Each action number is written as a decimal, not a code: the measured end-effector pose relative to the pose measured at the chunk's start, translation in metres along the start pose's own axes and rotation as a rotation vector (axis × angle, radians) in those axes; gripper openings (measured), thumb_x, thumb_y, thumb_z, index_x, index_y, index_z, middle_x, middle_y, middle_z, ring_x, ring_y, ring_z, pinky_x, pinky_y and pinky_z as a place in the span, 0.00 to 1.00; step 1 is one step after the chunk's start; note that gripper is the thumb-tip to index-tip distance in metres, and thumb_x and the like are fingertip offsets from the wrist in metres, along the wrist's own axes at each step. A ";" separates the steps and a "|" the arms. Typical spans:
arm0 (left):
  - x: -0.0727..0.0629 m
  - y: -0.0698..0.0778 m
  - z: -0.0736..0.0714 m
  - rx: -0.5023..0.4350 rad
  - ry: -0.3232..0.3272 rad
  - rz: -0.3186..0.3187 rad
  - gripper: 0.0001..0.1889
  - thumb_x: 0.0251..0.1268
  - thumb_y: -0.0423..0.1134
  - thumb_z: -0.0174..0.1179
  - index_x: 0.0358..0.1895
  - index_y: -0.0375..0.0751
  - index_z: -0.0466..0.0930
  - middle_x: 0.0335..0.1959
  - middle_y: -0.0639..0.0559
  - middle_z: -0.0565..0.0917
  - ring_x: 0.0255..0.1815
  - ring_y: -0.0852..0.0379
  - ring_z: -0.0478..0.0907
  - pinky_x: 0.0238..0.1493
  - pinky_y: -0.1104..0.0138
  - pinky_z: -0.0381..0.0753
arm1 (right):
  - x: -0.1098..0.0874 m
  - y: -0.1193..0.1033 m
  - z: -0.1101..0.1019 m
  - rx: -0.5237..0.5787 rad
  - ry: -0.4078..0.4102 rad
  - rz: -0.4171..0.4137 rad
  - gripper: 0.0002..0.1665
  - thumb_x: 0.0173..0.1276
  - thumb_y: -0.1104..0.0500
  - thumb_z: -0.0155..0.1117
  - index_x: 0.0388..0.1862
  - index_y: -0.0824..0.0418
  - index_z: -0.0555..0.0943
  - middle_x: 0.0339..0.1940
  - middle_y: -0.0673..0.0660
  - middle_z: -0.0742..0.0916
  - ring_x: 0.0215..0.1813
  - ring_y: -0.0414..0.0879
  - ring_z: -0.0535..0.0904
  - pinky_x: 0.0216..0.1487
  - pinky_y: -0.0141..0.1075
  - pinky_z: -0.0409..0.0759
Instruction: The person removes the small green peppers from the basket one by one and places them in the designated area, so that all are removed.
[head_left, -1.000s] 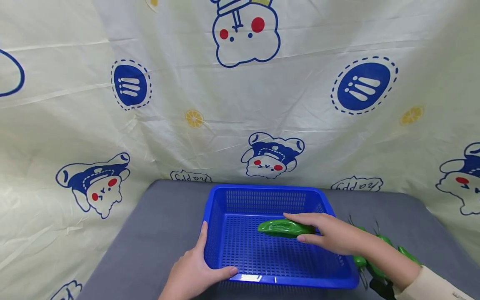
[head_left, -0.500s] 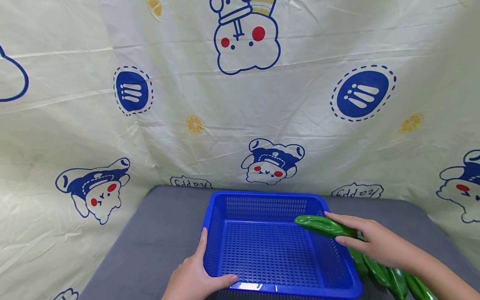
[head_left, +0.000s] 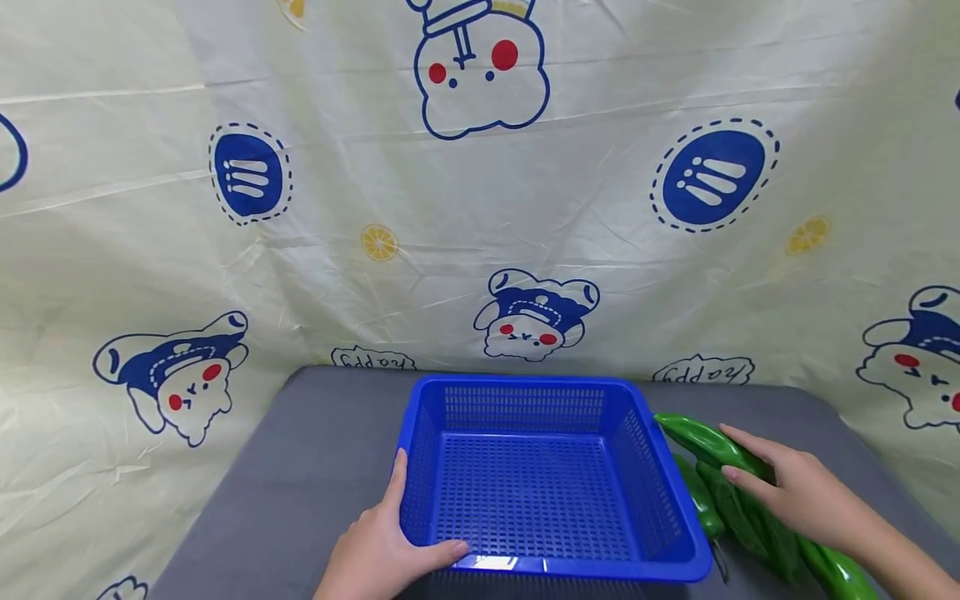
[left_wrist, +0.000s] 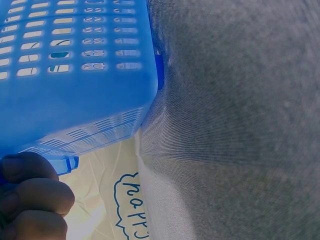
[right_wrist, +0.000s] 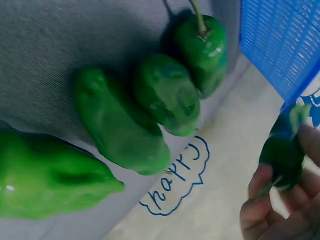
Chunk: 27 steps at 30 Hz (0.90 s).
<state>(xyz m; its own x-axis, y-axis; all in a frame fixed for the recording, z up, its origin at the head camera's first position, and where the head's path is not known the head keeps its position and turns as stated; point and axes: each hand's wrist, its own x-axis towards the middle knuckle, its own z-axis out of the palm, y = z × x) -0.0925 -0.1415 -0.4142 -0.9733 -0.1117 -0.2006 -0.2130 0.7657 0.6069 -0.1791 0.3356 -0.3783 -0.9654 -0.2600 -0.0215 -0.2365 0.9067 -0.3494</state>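
A blue plastic basket (head_left: 525,381) with slotted walls stands on the grey table, nothing in it. My left hand (head_left: 381,542) grips its near left corner, thumb over the front rim and fingers along the left side; curled fingers (left_wrist: 37,195) show in the left wrist view. Just past the basket's right wall, my right hand (head_left: 806,492) holds a long green chili pepper (head_left: 705,440) between thumb and fingers, its tip pointing left by the rim. The right wrist view shows that held pepper's stem end (right_wrist: 282,160) near the palm.
Several more green peppers lie on the table right of the basket, among them one beside the wall (head_left: 697,498) and a bright one (right_wrist: 50,175) nearer the front. A pale printed cloth (head_left: 337,275) hangs behind the grey tabletop (head_left: 315,450).
My right hand has carried the pepper from over the basket to the right, out past its right wall and above the other peppers. My left hand keeps its grip on the basket.
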 end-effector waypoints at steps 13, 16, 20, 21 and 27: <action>-0.003 0.003 0.002 -0.002 0.010 0.003 0.74 0.32 0.79 0.69 0.82 0.56 0.34 0.57 0.34 0.82 0.49 0.40 0.83 0.45 0.39 0.79 | 0.002 0.022 0.015 -0.145 -0.075 0.197 0.50 0.70 0.39 0.60 0.71 0.79 0.62 0.61 0.83 0.74 0.56 0.79 0.74 0.43 0.65 0.75; -0.003 0.004 0.002 -0.005 0.009 -0.002 0.74 0.32 0.78 0.70 0.82 0.55 0.34 0.57 0.34 0.82 0.49 0.40 0.83 0.46 0.39 0.79 | 0.000 0.021 0.020 -0.159 -0.096 0.229 0.51 0.71 0.39 0.60 0.69 0.82 0.62 0.61 0.84 0.73 0.56 0.80 0.72 0.45 0.68 0.73; -0.003 0.005 0.002 -0.004 0.000 0.001 0.74 0.33 0.78 0.69 0.82 0.56 0.33 0.57 0.35 0.82 0.48 0.41 0.84 0.44 0.40 0.80 | -0.002 0.020 0.029 -0.172 -0.100 0.254 0.50 0.71 0.42 0.61 0.67 0.85 0.62 0.60 0.85 0.73 0.57 0.81 0.71 0.48 0.69 0.73; -0.003 0.005 0.001 -0.005 -0.001 0.006 0.74 0.33 0.78 0.69 0.82 0.56 0.33 0.56 0.35 0.82 0.47 0.42 0.84 0.43 0.41 0.80 | -0.002 0.020 0.031 -0.178 -0.098 0.259 0.50 0.71 0.42 0.62 0.66 0.86 0.62 0.59 0.86 0.73 0.57 0.81 0.71 0.48 0.68 0.73; -0.005 0.002 -0.001 0.003 0.008 0.012 0.74 0.32 0.79 0.68 0.82 0.58 0.32 0.56 0.35 0.83 0.46 0.43 0.84 0.41 0.44 0.81 | -0.004 0.012 0.042 -0.174 -0.092 0.273 0.36 0.70 0.44 0.62 0.52 0.79 0.74 0.40 0.76 0.82 0.39 0.65 0.79 0.35 0.55 0.76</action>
<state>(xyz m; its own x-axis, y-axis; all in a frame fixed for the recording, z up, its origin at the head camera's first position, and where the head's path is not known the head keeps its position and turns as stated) -0.0881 -0.1400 -0.4116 -0.9765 -0.1072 -0.1872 -0.2008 0.7687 0.6073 -0.1734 0.3335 -0.4214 -0.9836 -0.0218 -0.1793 0.0062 0.9881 -0.1537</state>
